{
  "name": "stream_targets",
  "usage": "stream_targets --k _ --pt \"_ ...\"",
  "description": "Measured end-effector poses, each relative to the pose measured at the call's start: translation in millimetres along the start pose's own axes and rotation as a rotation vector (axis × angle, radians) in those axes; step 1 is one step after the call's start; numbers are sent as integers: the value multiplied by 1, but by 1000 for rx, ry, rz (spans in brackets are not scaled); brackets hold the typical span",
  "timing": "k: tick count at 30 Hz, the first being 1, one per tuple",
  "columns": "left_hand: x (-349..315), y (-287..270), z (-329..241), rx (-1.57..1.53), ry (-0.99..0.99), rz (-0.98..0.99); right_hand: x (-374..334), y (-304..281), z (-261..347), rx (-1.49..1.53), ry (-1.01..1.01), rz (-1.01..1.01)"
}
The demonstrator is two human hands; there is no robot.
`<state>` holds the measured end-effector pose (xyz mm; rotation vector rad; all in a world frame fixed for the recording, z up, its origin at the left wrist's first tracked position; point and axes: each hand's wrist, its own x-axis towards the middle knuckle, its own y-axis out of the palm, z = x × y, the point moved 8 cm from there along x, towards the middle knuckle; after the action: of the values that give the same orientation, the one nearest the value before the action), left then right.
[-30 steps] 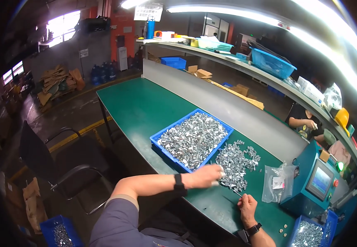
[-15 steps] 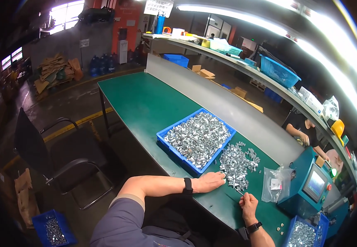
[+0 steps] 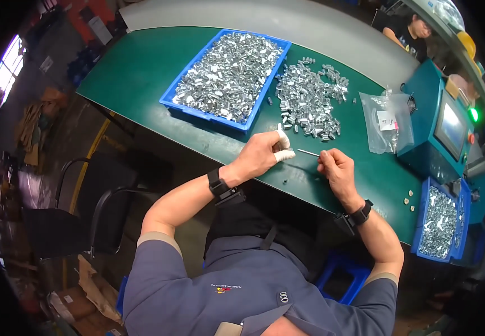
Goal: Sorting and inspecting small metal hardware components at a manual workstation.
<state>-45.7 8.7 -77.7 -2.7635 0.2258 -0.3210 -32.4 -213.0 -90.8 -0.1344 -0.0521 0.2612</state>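
Carefully, the left hand's fingers pinch a small metal piece [image 3: 289, 149], mostly hidden by white wrappings on the fingertips, above the near side of the desk [image 3: 141, 61]. Just to its right, a thin rod [image 3: 308, 153] is gripped between the thumb and fingers of the right hand [image 3: 337, 172], its tip pointing left at the piece without touching it. For good control, both wrists are best kept steady and low, the rod level and in line with the piece, the pinch firm and the wrapped fingertips clear of the tip. Beyond the left hand [image 3: 262, 155] lies a loose pile [image 3: 309, 101] of similar pieces, with a full blue tray [image 3: 209, 119] to its left. Right of the pile, a clear bag [image 3: 381, 143] bears a white label [image 3: 386, 120] with dark handwritten-looking marks. Coloured lettering sits on the grey shirt [image 3: 197, 302]; the machine screen [image 3: 451, 131], far right, is unreadable.
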Motion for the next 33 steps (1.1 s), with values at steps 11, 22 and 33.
stream_targets --k 11,22,33 --pt "-19 8 -4 120 183 -59 -4 27 38 -472 -346 45" --pt "-22 9 15 -212 51 1 10 25 7 -132 37 7" --pt "-21 5 19 -306 110 16 -9 71 55 -352 180 -48"
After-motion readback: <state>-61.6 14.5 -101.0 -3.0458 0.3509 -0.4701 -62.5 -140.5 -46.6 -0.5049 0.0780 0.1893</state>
